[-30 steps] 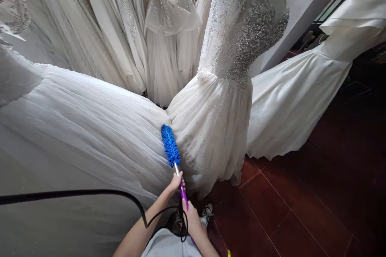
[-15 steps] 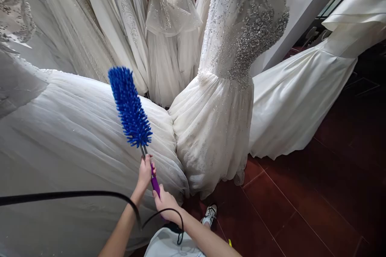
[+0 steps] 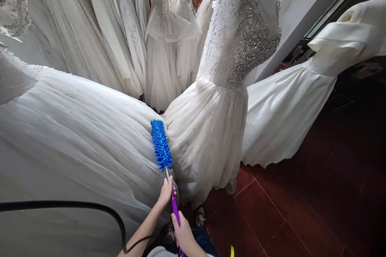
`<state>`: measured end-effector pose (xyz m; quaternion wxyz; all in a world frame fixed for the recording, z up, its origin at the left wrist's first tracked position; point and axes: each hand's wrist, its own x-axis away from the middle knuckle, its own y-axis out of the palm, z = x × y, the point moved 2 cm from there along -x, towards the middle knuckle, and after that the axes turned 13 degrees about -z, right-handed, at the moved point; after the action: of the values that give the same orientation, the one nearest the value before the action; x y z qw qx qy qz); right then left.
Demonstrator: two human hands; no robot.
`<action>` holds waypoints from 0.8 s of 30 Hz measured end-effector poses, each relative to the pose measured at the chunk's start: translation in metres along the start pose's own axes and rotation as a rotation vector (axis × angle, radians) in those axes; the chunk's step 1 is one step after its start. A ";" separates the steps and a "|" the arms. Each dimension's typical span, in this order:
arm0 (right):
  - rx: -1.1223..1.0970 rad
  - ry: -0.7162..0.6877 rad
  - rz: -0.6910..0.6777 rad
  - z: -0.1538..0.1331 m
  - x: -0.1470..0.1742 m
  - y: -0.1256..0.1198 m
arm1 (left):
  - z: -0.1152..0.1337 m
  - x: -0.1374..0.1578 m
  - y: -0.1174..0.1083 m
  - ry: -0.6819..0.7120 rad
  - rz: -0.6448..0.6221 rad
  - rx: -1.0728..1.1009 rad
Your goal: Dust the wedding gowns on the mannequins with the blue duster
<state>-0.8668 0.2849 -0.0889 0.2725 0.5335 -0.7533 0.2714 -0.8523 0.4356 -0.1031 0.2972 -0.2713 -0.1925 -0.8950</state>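
A duster [image 3: 162,144] with a blue chenille head, a metal shaft and a purple handle is held in front of me. My left hand [image 3: 166,191] is closed round it near the top of the handle. Lower down, my right hand [image 3: 183,231] grips the purple handle. The blue head lies over the edge of a wide white tulle gown [image 3: 90,124], where it meets a beaded wedding dress [image 3: 208,140]. Whether the head presses on the fabric I cannot tell.
Several white gowns [image 3: 163,60] hang close together at the back. A plain satin dress [image 3: 283,108] stands on the right. Dark red floor tiles [image 3: 265,213] run along the right side. A black cable [image 3: 75,205] crosses the lower left.
The duster has come down and to the right, from above the tulle gown to the gap beside the beaded dress. Both hands have moved with it, still gripping. The view has shifted slightly.
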 end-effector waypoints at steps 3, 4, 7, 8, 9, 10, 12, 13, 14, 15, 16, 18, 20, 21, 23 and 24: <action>0.134 -0.090 0.183 -0.016 0.009 -0.050 | 0.050 0.001 0.041 0.172 -0.056 0.066; 0.146 -0.123 0.202 -0.026 0.009 -0.066 | 0.071 0.002 0.054 0.220 -0.080 0.074; 0.057 -0.223 0.108 -0.066 0.005 -0.111 | 0.141 0.000 0.088 0.324 -0.164 0.049; 0.004 -0.256 0.059 -0.080 0.003 -0.125 | 0.162 -0.004 0.098 0.351 -0.206 0.039; -0.038 -0.286 0.022 -0.093 0.003 -0.139 | 0.182 -0.010 0.109 0.373 -0.249 0.032; -0.061 -0.311 0.006 -0.106 0.003 -0.154 | 0.198 -0.018 0.119 0.388 -0.289 0.033; -0.037 -0.337 0.016 -0.123 0.004 -0.184 | 0.217 -0.039 0.138 0.372 -0.336 0.064; -0.005 -0.329 0.026 -0.128 0.005 -0.199 | 0.220 -0.051 0.147 0.346 -0.340 0.088; 0.030 -0.302 0.028 -0.129 0.006 -0.212 | 0.218 -0.064 0.154 0.312 -0.332 0.115; 0.067 -0.263 0.014 -0.128 0.005 -0.224 | 0.212 -0.076 0.161 0.276 -0.326 0.146; 0.106 -0.220 -0.010 -0.124 0.003 -0.234 | 0.203 -0.088 0.167 0.241 -0.317 0.177; 0.202 -0.134 -0.082 -0.112 -0.004 -0.247 | 0.180 -0.106 0.174 0.191 -0.286 0.229; 0.322 -0.071 -0.120 -0.098 -0.015 -0.253 | 0.157 -0.118 0.176 0.175 -0.221 0.257; 0.376 -0.050 -0.118 -0.092 -0.021 -0.254 | 0.148 -0.122 0.175 0.175 -0.177 0.259; 0.447 -0.029 -0.092 -0.082 -0.031 -0.254 | 0.135 -0.129 0.174 0.175 -0.096 0.252; 0.462 -0.028 -0.079 -0.078 -0.035 -0.254 | 0.131 -0.132 0.173 0.171 -0.068 0.252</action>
<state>-0.6057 0.2907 -0.0288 0.1431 0.6145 -0.6534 0.4182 -0.6044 0.4286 -0.0483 0.3138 -0.1479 -0.2864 -0.8931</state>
